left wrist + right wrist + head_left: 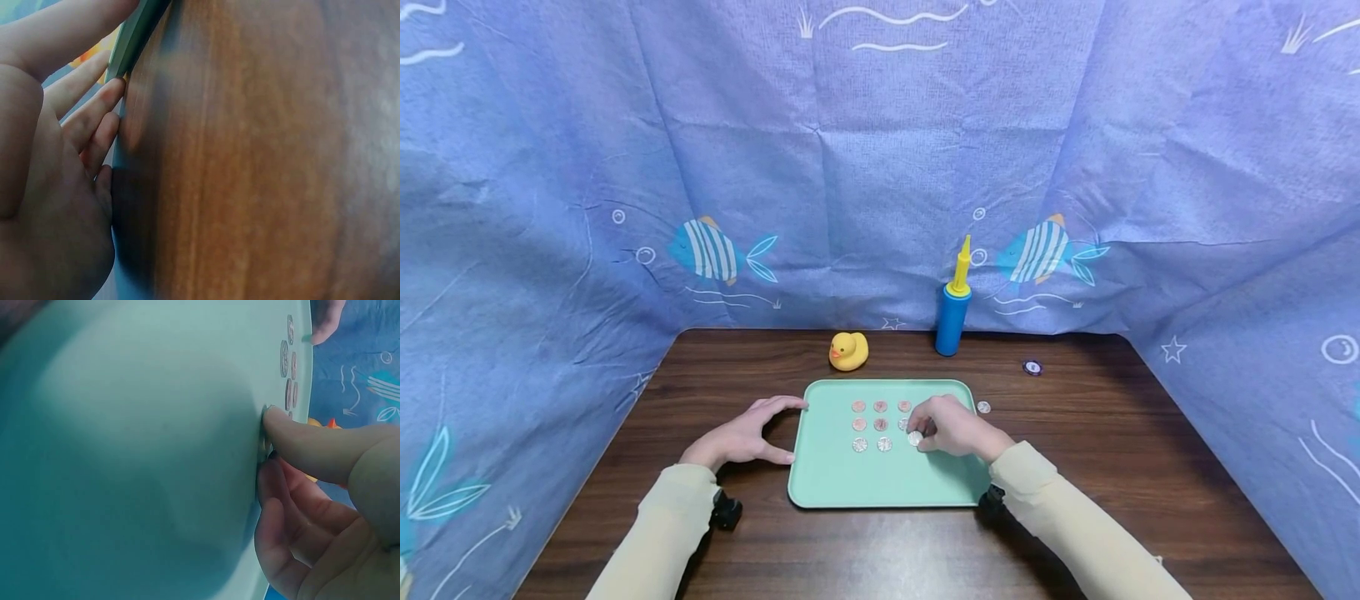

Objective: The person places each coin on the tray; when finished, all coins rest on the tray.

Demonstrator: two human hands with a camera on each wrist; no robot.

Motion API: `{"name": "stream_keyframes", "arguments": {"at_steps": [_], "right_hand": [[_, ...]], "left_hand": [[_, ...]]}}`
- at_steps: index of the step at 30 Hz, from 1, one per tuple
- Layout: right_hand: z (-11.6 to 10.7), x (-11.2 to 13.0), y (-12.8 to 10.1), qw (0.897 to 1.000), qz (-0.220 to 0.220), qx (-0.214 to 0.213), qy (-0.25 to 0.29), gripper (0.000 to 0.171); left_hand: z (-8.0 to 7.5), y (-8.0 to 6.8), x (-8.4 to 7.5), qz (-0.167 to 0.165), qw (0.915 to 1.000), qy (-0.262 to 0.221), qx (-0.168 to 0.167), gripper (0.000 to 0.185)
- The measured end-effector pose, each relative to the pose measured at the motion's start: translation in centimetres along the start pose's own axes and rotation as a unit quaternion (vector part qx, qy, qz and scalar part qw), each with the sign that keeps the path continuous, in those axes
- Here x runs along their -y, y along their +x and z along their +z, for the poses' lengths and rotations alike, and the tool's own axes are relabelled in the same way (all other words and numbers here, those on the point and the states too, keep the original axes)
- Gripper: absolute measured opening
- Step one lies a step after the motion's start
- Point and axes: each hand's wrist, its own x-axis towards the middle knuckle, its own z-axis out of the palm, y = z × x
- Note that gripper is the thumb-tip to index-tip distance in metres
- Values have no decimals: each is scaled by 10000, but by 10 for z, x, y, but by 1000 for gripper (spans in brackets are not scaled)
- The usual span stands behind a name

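A pale green tray lies on the table with coins set out in rows on it. Copper coins fill the back row; silver coins lie in the front one. My right hand is over the tray's right half, pinching a silver coin between thumb and fingers at the right end of the front row. In the right wrist view the thumb mostly hides that coin, close to the tray surface. My left hand touches the tray's left rim with spread thumb and fingertips.
Just off the tray's right edge, another silver coin lies on the brown table. Behind the tray are a yellow rubber duck and an upright blue-and-yellow hand pump. A dark round chip is at the back right.
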Motion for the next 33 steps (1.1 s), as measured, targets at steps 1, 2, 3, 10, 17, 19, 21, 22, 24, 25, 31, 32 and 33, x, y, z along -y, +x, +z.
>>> {"name": "stream_keyframes", "arguments": {"at_steps": [1,2,3,10,17,19,21,22,24,25,31,32,33], "right_hand": [[1,1,2,10000,14,8,-14,18],[2,2,3,10000,11,8,-34,17],[3,2,4,10000,6,7,-50,16],[11,6,15,9999,-93,10,-107,12],[12,8,15,9999,-147,51,-66,12],[10,7,12,9999,-78,3,-99,13],[8,7,10,9999,-27,-33,-92,13],[8,7,10,9999,-44,-41,-84,13],[7,6,9,9999,-99,-27,-68,12],[7,6,9,9999,-114,-17,-49,12],[10,7,9,10000,-50,-16,-10,12],[11,7,9,10000,-54,-17,-4,12],[12,8,10,10000,-72,-10,14,12]], "left_hand": [[0,-1,0,-13,10000,8,-8,89],[-1,-3,1,-25,10000,15,-18,89],[-1,-4,1,-32,10000,10,-31,89],[-6,-14,4,-63,9999,39,-77,89],[-5,-10,3,-84,9999,43,-65,88],[-3,-4,1,-60,10000,-5,-36,88],[-3,0,-1,-77,10000,-55,-17,87],[-2,2,-2,-105,9999,-82,-21,87],[-2,2,-3,-195,9997,-117,-17,87],[-2,2,-3,-224,9997,-128,-23,87],[-1,0,-5,-236,9996,-175,15,87],[-1,-1,-4,-247,9995,-173,17,87],[-1,-2,-3,-266,9995,-172,19,86]]}}
